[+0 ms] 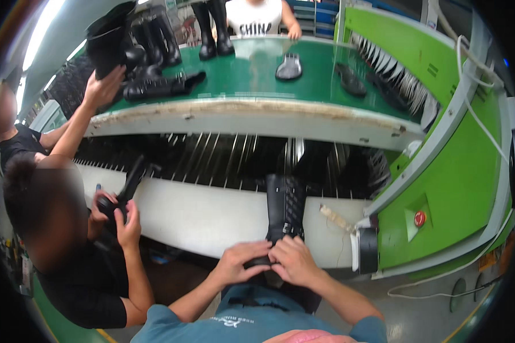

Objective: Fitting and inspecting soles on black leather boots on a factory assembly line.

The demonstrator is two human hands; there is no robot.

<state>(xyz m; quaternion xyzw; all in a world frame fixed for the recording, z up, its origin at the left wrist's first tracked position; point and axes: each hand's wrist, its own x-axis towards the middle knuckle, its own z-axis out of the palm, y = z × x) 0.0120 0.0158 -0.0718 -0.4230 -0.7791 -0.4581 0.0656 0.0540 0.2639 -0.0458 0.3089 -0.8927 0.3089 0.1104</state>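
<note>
A tall black boot [277,201] with straps and buckles lies across the white ledge [212,220] in front of me, its shaft pointing away and its foot toward my body. My left hand [243,262] curls round the left side of the boot's foot. My right hand [293,261] grips it from the right, its fingertips close to those of the left. Between them the dark toe is partly covered by my fingers.
Left of me a co-worker handles another black boot [133,178]; behind, a second person lifts a tall boot [106,43]. Beyond a rack of metal rods, a green table [240,83] bears boots and soles. A green machine [440,223] with a red button [420,219] stands at right.
</note>
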